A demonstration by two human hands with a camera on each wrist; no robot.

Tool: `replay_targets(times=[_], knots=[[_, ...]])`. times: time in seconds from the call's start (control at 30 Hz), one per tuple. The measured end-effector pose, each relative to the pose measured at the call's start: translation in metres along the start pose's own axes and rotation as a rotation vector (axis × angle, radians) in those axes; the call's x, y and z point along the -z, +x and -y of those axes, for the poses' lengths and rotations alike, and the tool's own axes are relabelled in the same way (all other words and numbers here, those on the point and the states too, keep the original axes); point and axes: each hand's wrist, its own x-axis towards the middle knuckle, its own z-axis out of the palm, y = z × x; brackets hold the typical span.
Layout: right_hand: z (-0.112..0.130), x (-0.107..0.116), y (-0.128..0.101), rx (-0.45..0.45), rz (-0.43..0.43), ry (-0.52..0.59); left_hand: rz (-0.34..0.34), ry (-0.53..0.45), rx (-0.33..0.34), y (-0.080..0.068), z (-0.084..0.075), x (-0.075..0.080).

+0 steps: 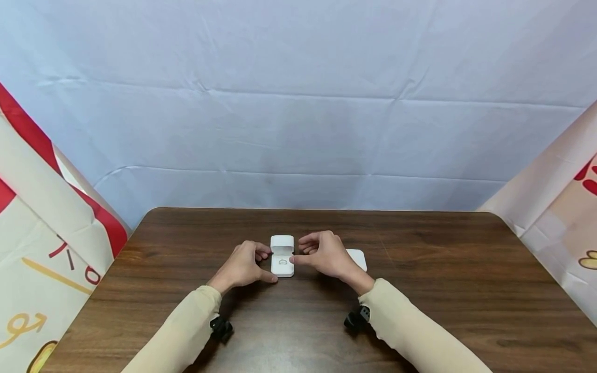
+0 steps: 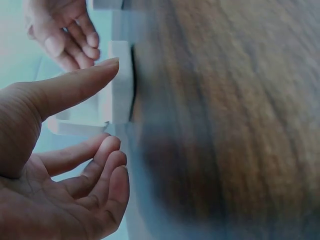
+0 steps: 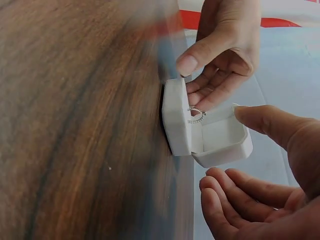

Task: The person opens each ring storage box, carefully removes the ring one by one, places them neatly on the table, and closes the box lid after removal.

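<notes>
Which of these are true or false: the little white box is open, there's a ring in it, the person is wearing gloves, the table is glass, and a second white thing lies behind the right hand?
1. The small white box is open. True: its lid stands up at the far side.
2. A ring sits inside the box. True.
3. The person wears gloves. False: the left hand and right hand are bare, with beige sleeves above the wrists.
4. The table is glass. False: it is dark brown wood grain.
5. A second white object lies on the table, partly hidden behind the right hand. True.
</notes>
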Motion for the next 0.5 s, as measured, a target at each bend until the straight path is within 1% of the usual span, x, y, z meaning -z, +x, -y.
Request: replay_targets(times=[0.13, 0.27, 0.5], knots=[[0.0, -0.001, -0.002, 0.02, 0.003, -0.01, -0.019, -0.001, -0.004, -0.005, -0.004, 0.004], [-0.001, -0.002, -0.003, 0.044, 0.009, -0.022, -0.046, 0.012, -0.021, -0.007, -0.009, 0.005], [-0.002, -0.003, -0.006, 0.045, 0.04, -0.014, -0.075, 0.02, -0.001, -0.01, -0.013, 0.005]])
